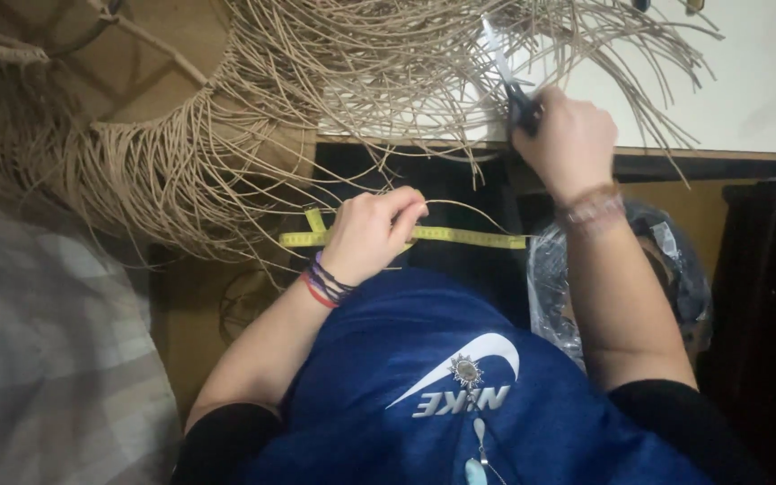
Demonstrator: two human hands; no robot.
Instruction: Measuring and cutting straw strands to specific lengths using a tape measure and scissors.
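The left hand [370, 232] is pinched shut on a single tan cord [460, 208], thumb and forefinger closed on it just above a yellow measuring tape [460, 237] that lies flat across the person's lap. The cord runs from that pinch up and to the right, toward the mass of loose strands.

The right hand [572, 139] is clenched around the dark handles of a pair of scissors [505, 67]. The blades point up and to the left, over the edge of the white surface [765, 90], among the spread cord ends. Whether the blades are parted cannot be told.

The strands belong to a woven fringe piece [181, 171], hung from a brown frame at upper left and fanning across the surface and down over its edge.

Handling, as judged: each cord appears light, thin and pliable but springy, holding a curve rather than falling limp. A fingertip pinch close to the intended mark seems the sound grip, with light tension. Loose neighbours could tangle or stray between the blades.

Packages and markings: a crumpled clear plastic bag [675, 260] sits below the surface edge, right of the forearm, contents unclear. The tape bears small dark graduations. The blue shirt [424, 359] carries a white emblem.
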